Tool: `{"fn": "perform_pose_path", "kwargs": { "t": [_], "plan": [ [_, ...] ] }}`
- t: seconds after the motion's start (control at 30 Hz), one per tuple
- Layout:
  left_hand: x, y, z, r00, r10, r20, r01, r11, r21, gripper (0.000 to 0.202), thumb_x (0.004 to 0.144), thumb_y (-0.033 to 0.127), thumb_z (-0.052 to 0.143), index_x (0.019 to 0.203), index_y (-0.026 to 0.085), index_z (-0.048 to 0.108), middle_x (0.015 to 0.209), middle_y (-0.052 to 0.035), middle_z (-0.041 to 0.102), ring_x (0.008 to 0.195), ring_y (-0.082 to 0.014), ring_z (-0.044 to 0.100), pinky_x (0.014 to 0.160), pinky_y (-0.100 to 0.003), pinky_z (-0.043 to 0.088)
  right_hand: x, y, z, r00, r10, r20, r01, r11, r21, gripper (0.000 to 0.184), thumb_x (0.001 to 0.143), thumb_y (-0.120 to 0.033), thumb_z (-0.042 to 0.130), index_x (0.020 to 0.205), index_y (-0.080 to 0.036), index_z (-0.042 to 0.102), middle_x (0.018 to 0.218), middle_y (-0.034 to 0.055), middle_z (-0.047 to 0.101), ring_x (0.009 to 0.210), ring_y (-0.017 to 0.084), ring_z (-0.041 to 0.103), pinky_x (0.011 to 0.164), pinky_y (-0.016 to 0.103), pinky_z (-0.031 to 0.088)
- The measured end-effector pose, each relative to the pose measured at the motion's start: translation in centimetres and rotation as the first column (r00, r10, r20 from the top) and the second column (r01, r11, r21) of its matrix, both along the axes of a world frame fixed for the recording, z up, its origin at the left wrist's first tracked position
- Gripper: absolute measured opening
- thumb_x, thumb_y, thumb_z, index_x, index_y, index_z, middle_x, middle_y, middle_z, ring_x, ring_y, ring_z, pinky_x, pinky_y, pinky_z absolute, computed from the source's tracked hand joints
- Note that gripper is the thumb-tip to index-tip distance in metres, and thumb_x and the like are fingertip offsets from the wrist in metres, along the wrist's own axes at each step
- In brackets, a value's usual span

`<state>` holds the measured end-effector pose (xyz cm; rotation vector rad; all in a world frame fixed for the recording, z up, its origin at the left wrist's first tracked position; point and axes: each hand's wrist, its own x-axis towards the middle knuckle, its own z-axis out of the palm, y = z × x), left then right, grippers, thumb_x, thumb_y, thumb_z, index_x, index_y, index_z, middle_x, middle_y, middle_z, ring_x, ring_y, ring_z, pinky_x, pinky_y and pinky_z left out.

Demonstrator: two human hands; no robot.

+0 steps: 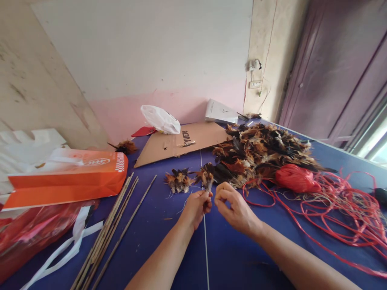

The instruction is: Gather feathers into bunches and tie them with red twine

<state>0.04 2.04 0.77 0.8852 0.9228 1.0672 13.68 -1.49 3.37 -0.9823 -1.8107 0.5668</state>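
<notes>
My left hand [196, 205] is closed in a pinch round the stems of a small bunch of brown and black feathers [206, 177], held just above the blue table [169, 241]. My right hand [234, 207] is right beside it with the fingers curled and pinched together near the stems; what it holds is too small to make out. A tied feather bunch [178, 180] lies on the table a little to the left. A big heap of loose feathers [266, 151] lies behind my right hand.
Red string [338, 209] sprawls at the right beside a red bundle [296, 179]. Several thin sticks [115, 233] lie at the left. An orange bag [66, 177], red plastic [33, 233], flat cardboard [181, 143], a white bag [160, 119] and a white box [220, 112] stand around.
</notes>
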Motion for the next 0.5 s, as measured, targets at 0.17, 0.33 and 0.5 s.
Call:
{"fn": "perform_pose_path", "kwargs": {
  "t": [0.17,0.33,0.5],
  "plan": [
    [0.2,-0.4,0.3,0.996,-0.063,0.06,0.065,0.997,-0.033,0.02,0.065,0.029,0.065,0.068,0.011,0.058,0.051,0.0036,0.046,0.042,-0.0047,0.043,0.037,-0.015,0.026,1.7,2.0,-1.3,0.957,-0.128,-0.261,0.002,0.901,-0.434,0.016,0.073,-0.028,0.051,0.078,-0.016,0.06,0.061,0.001,0.055,0.056,0.011,0.049,0.05,0.022,0.037],
    [0.5,-1.3,1.2,0.939,-0.228,0.257,0.258,0.962,-0.09,0.016,0.07,0.024,0.064,0.071,0.009,0.058,0.055,0.0021,0.044,0.044,-0.0028,0.043,0.036,-0.011,0.024,2.1,2.6,-2.3,0.826,0.021,-0.563,-0.404,0.717,-0.567,0.027,0.066,-0.024,0.058,0.092,-0.015,0.059,0.063,-0.0007,0.058,0.052,0.008,0.05,0.049,0.02,0.037],
    [0.8,-2.4,2.3,0.853,-0.343,0.393,0.429,0.89,-0.154,0.012,0.073,0.019,0.061,0.075,0.007,0.059,0.057,0.0014,0.041,0.045,-0.0019,0.041,0.034,-0.009,0.023,1.4,2.1,-2.5,0.681,0.079,-0.728,-0.622,0.586,-0.519,0.027,0.064,-0.026,0.063,0.088,-0.017,0.059,0.054,-0.0052,0.049,0.042,0.004,0.039,0.042,0.018,0.03]
  ]
}}
